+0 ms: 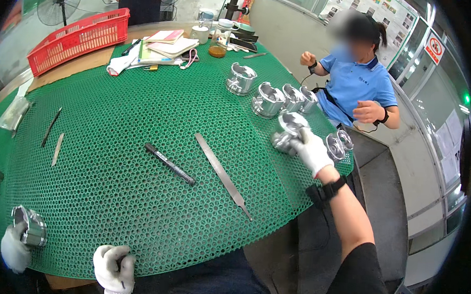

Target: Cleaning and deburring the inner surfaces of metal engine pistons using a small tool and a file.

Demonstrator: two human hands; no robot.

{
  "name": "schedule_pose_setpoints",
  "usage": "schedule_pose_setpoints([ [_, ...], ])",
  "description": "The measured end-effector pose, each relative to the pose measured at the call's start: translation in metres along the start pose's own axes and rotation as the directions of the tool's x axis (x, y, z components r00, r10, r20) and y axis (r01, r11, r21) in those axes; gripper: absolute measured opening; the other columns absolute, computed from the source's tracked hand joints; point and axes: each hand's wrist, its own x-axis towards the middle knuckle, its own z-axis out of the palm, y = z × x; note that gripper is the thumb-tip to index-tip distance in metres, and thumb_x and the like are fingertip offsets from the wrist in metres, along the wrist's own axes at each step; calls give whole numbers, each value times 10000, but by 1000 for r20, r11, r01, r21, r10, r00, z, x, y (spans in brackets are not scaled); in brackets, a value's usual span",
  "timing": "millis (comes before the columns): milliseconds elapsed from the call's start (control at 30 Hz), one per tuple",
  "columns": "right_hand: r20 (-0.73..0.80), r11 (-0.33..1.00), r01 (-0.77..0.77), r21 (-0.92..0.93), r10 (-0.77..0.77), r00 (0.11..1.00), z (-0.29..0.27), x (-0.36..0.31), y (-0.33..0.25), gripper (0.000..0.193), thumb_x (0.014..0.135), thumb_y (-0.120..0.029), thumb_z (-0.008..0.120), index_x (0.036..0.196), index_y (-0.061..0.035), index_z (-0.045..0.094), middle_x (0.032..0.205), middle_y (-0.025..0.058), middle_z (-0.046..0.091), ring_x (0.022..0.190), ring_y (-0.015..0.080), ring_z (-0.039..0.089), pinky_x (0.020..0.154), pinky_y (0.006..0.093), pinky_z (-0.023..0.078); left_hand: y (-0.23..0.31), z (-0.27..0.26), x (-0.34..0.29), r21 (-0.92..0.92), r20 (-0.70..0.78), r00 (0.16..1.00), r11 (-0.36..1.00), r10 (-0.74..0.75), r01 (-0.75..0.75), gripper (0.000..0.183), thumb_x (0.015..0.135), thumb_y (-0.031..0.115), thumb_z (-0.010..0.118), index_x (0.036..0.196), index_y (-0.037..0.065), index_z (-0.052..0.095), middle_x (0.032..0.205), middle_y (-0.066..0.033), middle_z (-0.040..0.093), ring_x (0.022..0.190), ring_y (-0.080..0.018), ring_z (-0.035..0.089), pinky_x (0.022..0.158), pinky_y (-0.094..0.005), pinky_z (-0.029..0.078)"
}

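A worker's white-gloved right hand (312,152) reaches across a green, honeycomb-patterned worktop (114,114), fingers closed on a silvery piston (282,142) at the near side of a cluster by the right-hand edge. The gloved left hand (114,268) rests at the near rim, its fingers loosely curled with nothing visible in them; whether the fingertips meet cannot be told.

Most of the other pistons (241,79) stand with their open ends up, likely because the flat crown makes the steadier base, and the perforated surface presumably spares the metal from scratches. Gloves probably guard both skin and finish. A flat metal strip (221,173) and a dark marker (169,165) lie in the middle, seemingly kept within easy reach.

The pistons gleam like bright cast metal, with cut-away skirts and fine grooves around the lower band on those nearer the camera; motion blur softens the held one and hides whether it touches its neighbor (293,119). At far left, another gloved hand (16,247), apparently a co-worker's, grasps a further piston (35,229).
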Motion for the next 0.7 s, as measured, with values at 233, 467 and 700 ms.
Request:
schedule_pose_setpoints([
  [233,57,532,826,189,-845,531,56,-95,-150,130,925,-219,620,1029,-140,612,739,99,638,633,305,659,559,389,553,4,-26,-11,-64,91,985,988,149,-143,745,709,58,697,1403,-14,438,1429,-235,449,1330,-367,461,1129,-469,369],
  [467,138,424,812,401,-904,404,52,-122,-213,538,899,-195,669,1410,-143,511,907,102,682,788,302,696,674,392,575,-2,-28,-1,-154,211,976,988,57,-24,617,682,219,872,1205,37,599,1332,-277,545,1193,-449,573,996,-488,478],
  [700,533,690,621,372,-706,466,13,-117,-197,447,948,-214,618,1386,-199,532,1111,129,709,921,285,723,780,383,594,19,-21,11,-107,44,986,982,160,-155,522,563,103,867,1037,128,649,1109,-163,595,1088,-402,589,921,-464,493],
])
